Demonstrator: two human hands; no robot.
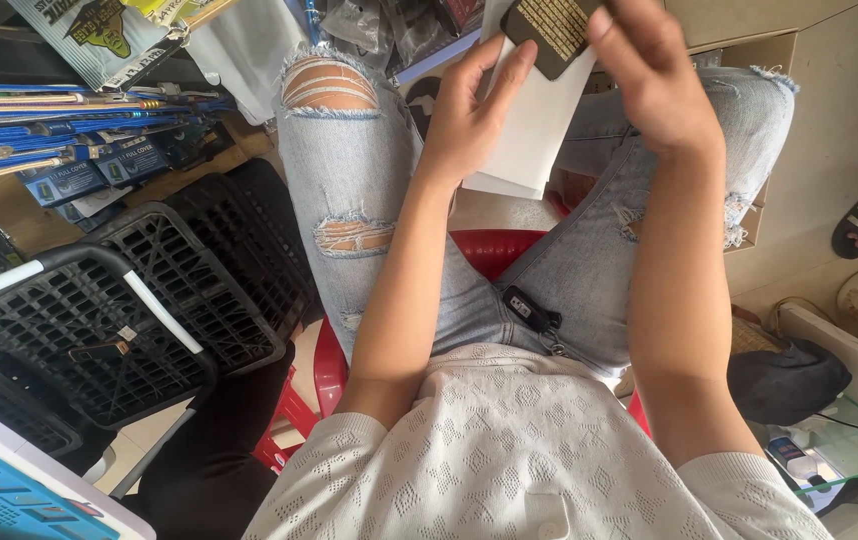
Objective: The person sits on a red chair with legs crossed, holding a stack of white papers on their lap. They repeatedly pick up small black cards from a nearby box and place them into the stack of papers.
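While the fingers of the right hand [654, 85] pinch the top edge of a small dark card with gold print [552, 32], the left hand [469, 110] closes its thumb and fingers around a white paper sleeve [539, 130], holding it just under the card, well above the lap. The card overlaps the sleeve's upper end, so the step in hand looks like passing the card in or out of the sleeve; which way cannot be told. Whatever move comes next would call for keeping the card's edge square to the sleeve's mouth and the left grip loose enough not to crush the paper. Below the hands lie the knees in torn pale jeans [349, 170], with the person seated on a red plastic stool [489, 250]. Off to the left stand black plastic baskets [149, 320], nested and apparently holding almost nothing. Beyond them, a stack of blue packaged goods [69, 140] lies piled on the floor.
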